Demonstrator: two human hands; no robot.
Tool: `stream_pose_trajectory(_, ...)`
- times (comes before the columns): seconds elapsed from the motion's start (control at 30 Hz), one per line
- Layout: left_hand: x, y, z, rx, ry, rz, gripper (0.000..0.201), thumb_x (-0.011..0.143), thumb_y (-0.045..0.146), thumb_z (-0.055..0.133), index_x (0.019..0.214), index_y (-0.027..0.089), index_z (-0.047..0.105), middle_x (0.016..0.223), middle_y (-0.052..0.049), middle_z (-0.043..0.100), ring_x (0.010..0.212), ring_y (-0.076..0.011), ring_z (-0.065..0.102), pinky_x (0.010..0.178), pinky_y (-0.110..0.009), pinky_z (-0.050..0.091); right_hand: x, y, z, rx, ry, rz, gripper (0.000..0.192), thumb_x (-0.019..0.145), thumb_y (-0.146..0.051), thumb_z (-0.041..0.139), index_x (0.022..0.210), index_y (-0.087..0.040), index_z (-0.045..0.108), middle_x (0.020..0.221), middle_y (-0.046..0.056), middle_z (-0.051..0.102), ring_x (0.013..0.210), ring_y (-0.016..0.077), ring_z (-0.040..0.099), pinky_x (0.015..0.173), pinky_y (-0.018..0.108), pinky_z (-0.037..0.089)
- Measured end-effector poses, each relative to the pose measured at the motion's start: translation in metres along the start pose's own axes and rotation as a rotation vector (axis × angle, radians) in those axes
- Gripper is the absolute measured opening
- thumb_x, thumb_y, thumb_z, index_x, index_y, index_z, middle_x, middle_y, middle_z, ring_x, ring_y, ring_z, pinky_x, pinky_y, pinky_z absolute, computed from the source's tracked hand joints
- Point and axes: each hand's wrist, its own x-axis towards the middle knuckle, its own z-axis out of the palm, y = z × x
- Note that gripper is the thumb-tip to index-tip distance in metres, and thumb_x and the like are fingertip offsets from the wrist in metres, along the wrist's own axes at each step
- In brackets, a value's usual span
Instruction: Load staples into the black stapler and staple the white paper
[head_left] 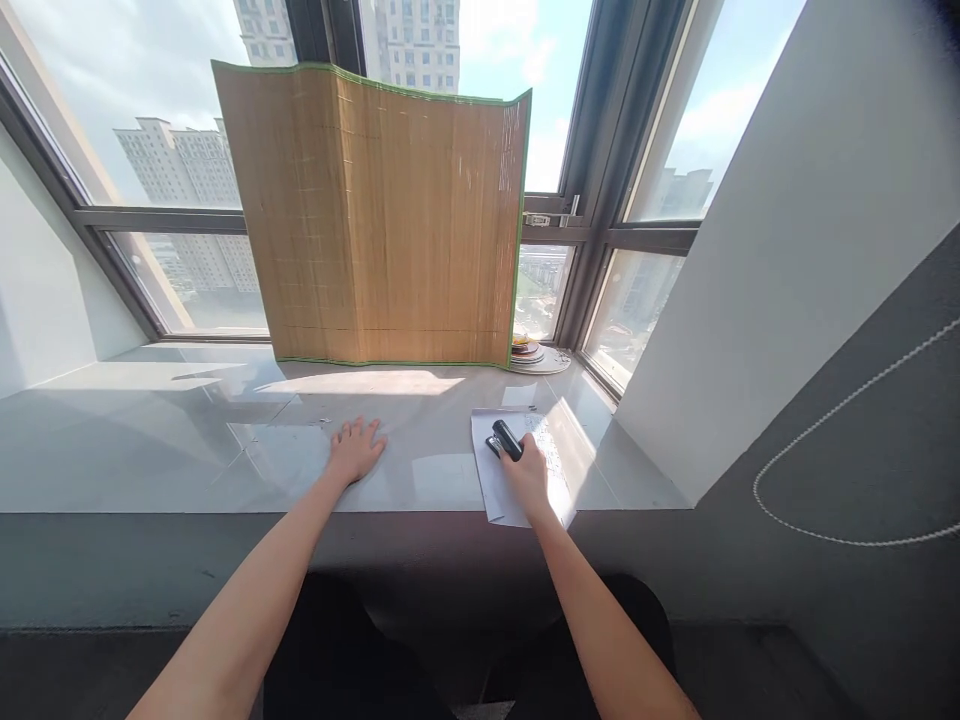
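Observation:
My right hand (529, 474) is closed around a black stapler (506, 440), its front end pointing up and to the left. Beneath it lie white sheets of paper (496, 490), some with writing on the right side. Whether the stapler touches the paper is hard to make out. Flat on the pale windowsill (405, 480), my left hand (355, 451) rests with its fingers spread, holding nothing. A few tiny bits (325, 421), too small to name, lie just left of those fingers.
A bamboo mat (390, 220) with green edging stands upright against the window behind the sill. Round, plate-like things (536, 355) are stacked at its right foot. A white bead cord (757, 490) hangs at the right. The sill's front edge runs close to my knees.

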Motion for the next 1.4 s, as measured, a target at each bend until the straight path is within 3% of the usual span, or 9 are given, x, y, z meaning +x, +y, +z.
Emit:
stream_pose_trajectory(0.27, 0.003, -0.005, 0.004, -0.019, -0.016, -0.007, 0.073, 0.102, 0.06, 0.033, 0.166, 0.026, 0.037, 0.173, -0.016, 0.027, 0.159, -0.0444, 0.022, 0.124, -0.063, 0.02, 0.011, 0.013, -0.014, 0.076, 0.064, -0.015, 0.035, 0.085, -0.055, 0.066, 0.084, -0.026, 0.047, 0.083, 0.004, 0.061, 0.075, 0.0234, 0.056, 0.066, 0.033, 0.039)
stream_pose_trajectory(0.43, 0.003, -0.005, 0.005, 0.009, -0.001, 0.008, 0.072, 0.102, 0.061, 0.033, 0.165, 0.026, 0.038, 0.172, -0.017, 0.029, 0.158, -0.0439, 0.024, 0.124, -0.063, 0.021, 0.061, 0.02, -0.036, 0.1, 0.233, -0.1, 0.031, 0.101, -0.047, 0.037, 0.085, -0.024, 0.051, 0.09, 0.007, 0.063, 0.087, 0.0247, 0.059, 0.08, 0.037, 0.046)
stream_pose_trajectory(0.53, 0.0, -0.001, 0.002, 0.014, 0.009, 0.0, 0.071, 0.102, 0.059, 0.034, 0.164, 0.025, 0.039, 0.172, -0.018, 0.03, 0.158, -0.0439, 0.025, 0.124, -0.063, 0.021, 0.093, 0.026, -0.039, -0.106, 0.065, -0.283, 0.015, 0.094, -0.032, 0.048, 0.092, -0.021, 0.058, 0.105, 0.013, 0.067, 0.1, 0.0248, 0.061, 0.089, 0.037, 0.046)
stream_pose_trajectory(0.63, -0.003, 0.002, 0.0, -0.03, 0.024, -0.003, 0.069, 0.102, 0.057, 0.038, 0.162, 0.024, 0.043, 0.17, -0.019, 0.032, 0.158, -0.0446, 0.025, 0.123, -0.064, 0.021, 0.108, 0.034, -0.029, -0.337, -0.107, -0.409, 0.017, 0.094, -0.029, 0.055, 0.098, -0.016, 0.066, 0.119, 0.021, 0.067, 0.113, 0.0259, 0.061, 0.093, 0.037, 0.044)
stream_pose_trajectory(0.73, -0.003, 0.002, 0.0, -0.136, 0.052, 0.001, 0.066, 0.1, 0.056, 0.046, 0.157, 0.023, 0.051, 0.169, -0.019, 0.036, 0.157, -0.0448, 0.026, 0.124, -0.065, 0.019, 0.11, 0.037, -0.01, -0.506, -0.174, -0.375, 0.03, 0.1, -0.031, 0.052, 0.112, -0.01, 0.069, 0.133, 0.03, 0.063, 0.127, 0.029, 0.059, 0.099, 0.042, 0.042)
stream_pose_trajectory(0.83, 0.0, -0.006, -0.001, -0.43, 0.15, -0.036, 0.059, 0.104, 0.055, 0.039, 0.153, 0.028, 0.055, 0.164, -0.014, 0.047, 0.156, -0.0362, 0.034, 0.127, -0.062, 0.019, 0.11, 0.028, 0.014, -0.559, -0.264, -0.287, 0.045, 0.104, -0.031, 0.045, 0.139, -0.008, 0.06, 0.155, 0.031, 0.049, 0.147, 0.0327, 0.046, 0.114, 0.048, 0.035)
stream_pose_trajectory(1.03, -0.002, -0.033, -0.007, -1.146, 0.366, -0.091, 0.07, 0.107, 0.063, 0.013, 0.154, 0.021, 0.045, 0.165, -0.015, 0.043, 0.148, -0.0266, 0.049, 0.12, -0.045, 0.042, 0.103, -0.034, 0.098, -0.546, -0.443, -0.27, 0.066, 0.107, -0.037, 0.028, 0.164, -0.005, 0.031, 0.173, 0.02, 0.022, 0.162, 0.0315, 0.02, 0.129, 0.055, 0.014)
stream_pose_trajectory(1.23, 0.0, -0.044, -0.007, -1.309, 0.484, -0.389, 0.045, 0.108, 0.037, 0.014, 0.144, 0.023, 0.037, 0.151, -0.02, 0.051, 0.142, -0.0196, 0.055, 0.113, -0.041, 0.05, 0.079, -0.108, 0.191, -0.452, -0.535, -0.36, 0.067, 0.108, -0.038, 0.023, 0.166, -0.005, 0.025, 0.175, 0.019, 0.015, 0.163, 0.031, 0.014, 0.13, 0.056, 0.009)
stream_pose_trajectory(1.4, 0.002, -0.046, -0.004, -1.316, 0.493, -0.374, 0.036, 0.106, 0.039, 0.019, 0.133, 0.026, 0.038, 0.145, -0.017, 0.054, 0.137, -0.0192, 0.059, 0.108, -0.04, 0.053, 0.067, -0.134, 0.207, -0.392, -0.556, -0.386, 0.07, 0.106, -0.04, 0.026, 0.166, -0.003, 0.022, 0.176, 0.019, 0.012, 0.163, 0.0325, 0.01, 0.13, 0.056, 0.01)
